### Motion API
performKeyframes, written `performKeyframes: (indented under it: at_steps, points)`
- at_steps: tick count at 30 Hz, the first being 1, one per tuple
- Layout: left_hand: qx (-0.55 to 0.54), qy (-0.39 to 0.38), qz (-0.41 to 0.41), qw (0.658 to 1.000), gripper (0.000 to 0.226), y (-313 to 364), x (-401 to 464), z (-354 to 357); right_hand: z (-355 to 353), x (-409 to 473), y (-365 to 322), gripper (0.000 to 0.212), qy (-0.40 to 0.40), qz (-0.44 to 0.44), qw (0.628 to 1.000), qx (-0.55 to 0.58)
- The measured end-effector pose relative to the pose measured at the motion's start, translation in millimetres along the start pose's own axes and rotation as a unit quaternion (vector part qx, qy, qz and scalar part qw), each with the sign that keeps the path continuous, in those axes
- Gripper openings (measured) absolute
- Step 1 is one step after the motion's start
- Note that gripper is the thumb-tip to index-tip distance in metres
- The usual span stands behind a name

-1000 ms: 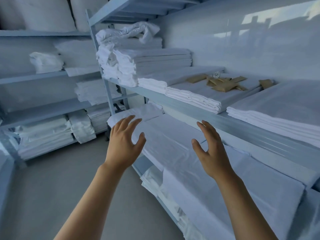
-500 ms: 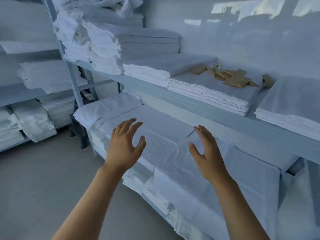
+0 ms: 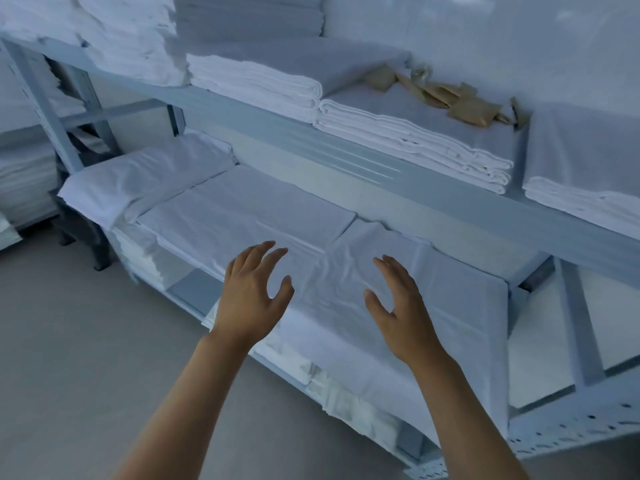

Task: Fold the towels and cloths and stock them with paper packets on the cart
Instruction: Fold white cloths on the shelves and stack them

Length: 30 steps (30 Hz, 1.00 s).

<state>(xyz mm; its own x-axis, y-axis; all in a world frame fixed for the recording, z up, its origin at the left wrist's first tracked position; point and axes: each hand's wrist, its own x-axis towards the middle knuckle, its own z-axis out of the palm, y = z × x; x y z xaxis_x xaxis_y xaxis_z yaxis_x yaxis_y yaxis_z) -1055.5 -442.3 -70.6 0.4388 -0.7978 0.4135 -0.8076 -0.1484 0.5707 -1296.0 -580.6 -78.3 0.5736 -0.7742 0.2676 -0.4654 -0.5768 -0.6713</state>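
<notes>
Both of my hands hover, fingers spread and holding nothing, over a wide folded white cloth (image 3: 332, 289) on the lower shelf. My left hand (image 3: 252, 292) is above its left part and my right hand (image 3: 401, 303) above its middle. Another folded white cloth (image 3: 242, 209) lies just behind it to the left. On the upper shelf, several brown paper packets (image 3: 460, 105) lie scattered on a stack of folded white towels (image 3: 415, 140) near the wall.
A grey metal shelf beam (image 3: 346, 157) runs across above the lower shelf. More white linen stacks (image 3: 252, 74) fill the upper shelf, and another rack (image 3: 24, 168) stands at far left. A perforated rack upright (image 3: 571, 427) is at lower right. Grey floor (image 3: 86, 358) lies to the left.
The view has tilted down and moved closer to the lower shelf. Both hands have stayed open and come nearer to the wide white cloth.
</notes>
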Motion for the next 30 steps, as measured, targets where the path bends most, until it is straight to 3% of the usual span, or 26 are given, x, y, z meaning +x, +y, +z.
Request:
performKeyframes:
  at_steps: [13,20,30]
  points:
    - [0.083,-0.043,-0.037,0.995,0.051,-28,42,20,44,86,28,0.059,-0.039,-0.012,0.996,0.081]
    - [0.102,-0.016,-0.049,0.993,0.056,-51,78,4,74,135,15,0.058,-0.068,-0.050,0.993,0.087]
    - [0.098,-0.013,-0.029,0.995,0.056,-156,146,-26,156,205,-35,0.059,-0.068,-0.050,0.994,0.063]
